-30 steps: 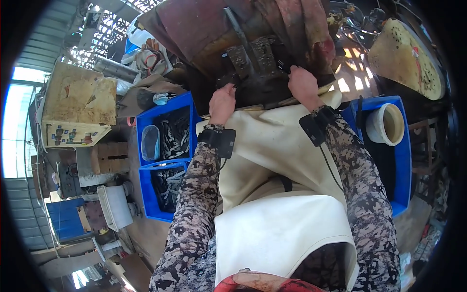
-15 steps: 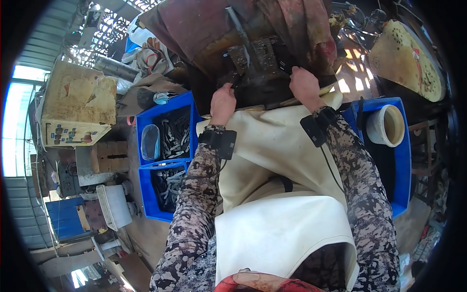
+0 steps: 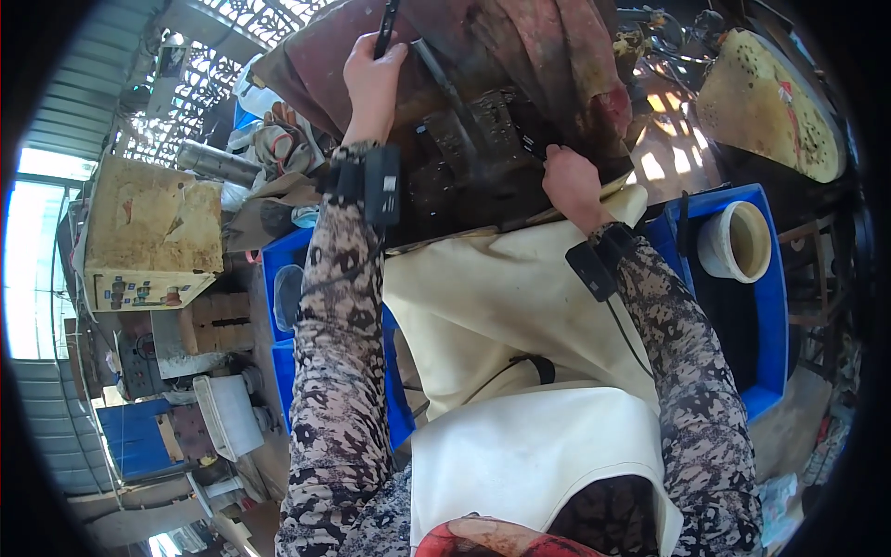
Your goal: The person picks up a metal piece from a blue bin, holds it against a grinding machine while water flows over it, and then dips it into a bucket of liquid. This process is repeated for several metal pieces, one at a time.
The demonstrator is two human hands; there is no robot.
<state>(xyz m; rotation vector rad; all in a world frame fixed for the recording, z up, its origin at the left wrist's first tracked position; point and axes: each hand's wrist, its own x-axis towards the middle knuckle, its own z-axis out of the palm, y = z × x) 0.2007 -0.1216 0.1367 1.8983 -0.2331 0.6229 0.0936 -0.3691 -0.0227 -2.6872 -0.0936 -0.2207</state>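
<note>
Dark slim tool (image 3: pixel 385 23) in left hand's (image 3: pixel 371 79) closed grip; right hand (image 3: pixel 571 181) grips grimy metal block (image 3: pixel 473 158).

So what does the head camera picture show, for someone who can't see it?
A person in a cream apron reaches the left hand up to grip a dark lever on a grimy dark machine, the right hand at its front edge. Blue crates flank them.

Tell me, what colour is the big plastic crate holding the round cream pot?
Blue plastic crate, with the round cream pot inside, seen in the head view.
</note>
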